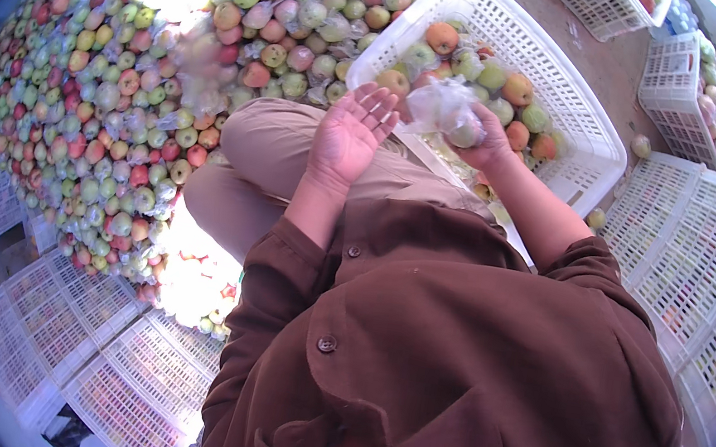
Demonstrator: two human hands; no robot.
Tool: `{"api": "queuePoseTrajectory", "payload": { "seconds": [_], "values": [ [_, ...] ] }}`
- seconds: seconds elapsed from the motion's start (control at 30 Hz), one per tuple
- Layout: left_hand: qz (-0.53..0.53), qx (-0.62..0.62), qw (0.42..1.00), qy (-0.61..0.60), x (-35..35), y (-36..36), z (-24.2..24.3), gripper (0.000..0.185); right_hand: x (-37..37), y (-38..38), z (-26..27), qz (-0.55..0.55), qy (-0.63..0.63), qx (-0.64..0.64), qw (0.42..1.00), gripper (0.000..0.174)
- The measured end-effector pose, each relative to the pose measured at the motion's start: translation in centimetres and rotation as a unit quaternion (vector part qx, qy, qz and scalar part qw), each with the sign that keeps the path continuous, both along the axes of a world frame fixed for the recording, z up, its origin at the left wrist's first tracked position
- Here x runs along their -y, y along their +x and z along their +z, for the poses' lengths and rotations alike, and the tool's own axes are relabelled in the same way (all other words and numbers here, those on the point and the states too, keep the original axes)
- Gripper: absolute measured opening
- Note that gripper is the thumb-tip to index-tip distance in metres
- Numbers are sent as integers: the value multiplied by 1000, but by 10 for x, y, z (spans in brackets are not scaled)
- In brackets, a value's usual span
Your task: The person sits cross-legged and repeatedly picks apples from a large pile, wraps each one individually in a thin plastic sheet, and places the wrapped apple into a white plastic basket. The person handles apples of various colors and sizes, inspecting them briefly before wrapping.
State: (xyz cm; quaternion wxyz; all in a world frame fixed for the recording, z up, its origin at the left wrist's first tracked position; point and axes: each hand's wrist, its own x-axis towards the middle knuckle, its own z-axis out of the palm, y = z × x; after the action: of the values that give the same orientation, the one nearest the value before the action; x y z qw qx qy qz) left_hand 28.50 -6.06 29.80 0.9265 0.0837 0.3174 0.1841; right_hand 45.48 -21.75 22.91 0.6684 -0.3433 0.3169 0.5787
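My left hand [347,136] is palm up with its fingers apart and nothing in it, above my trouser leg at the near left side of a white plastic crate [596,137]. My right hand [488,140] grips an apple in a clear plastic bag [464,131], just over the crate's near side. The bag's loose, crumpled film [440,103] stretches left towards my left fingers; whether they touch it I cannot tell. Inside the crate lie red and green apples [518,89], some bare and some wrapped in film.
A large heap of apples [124,81], many bagged, spreads across the left. Slatted crates [132,391] stand at the lower left, and more crates [690,250] line the right. A filled crate [682,91] is at the upper right. Loose apples [641,145] lie on the floor.
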Motion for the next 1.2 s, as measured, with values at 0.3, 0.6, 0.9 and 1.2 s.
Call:
{"api": "queuePoseTrajectory", "payload": {
  "seconds": [0.3, 0.6, 0.9, 1.2],
  "values": [
    [-20, 18, 999, 39, 9, 5, 5, 31, 54, 30, -116, 30, -119, 38, 992, 29],
    [-15, 66, 996, 55, 13, -18, 9, 30, 50, 21, -106, 147, -219, 160, 951, 43],
    [34, 108, 986, 120, 19, -48, 10, 28, 20, 11, -93, 230, -208, 220, 925, 50],
    [74, 111, 984, 117, 24, -87, 19, 30, -3, -4, -82, 286, -200, 269, 898, 45]
  ]
}}
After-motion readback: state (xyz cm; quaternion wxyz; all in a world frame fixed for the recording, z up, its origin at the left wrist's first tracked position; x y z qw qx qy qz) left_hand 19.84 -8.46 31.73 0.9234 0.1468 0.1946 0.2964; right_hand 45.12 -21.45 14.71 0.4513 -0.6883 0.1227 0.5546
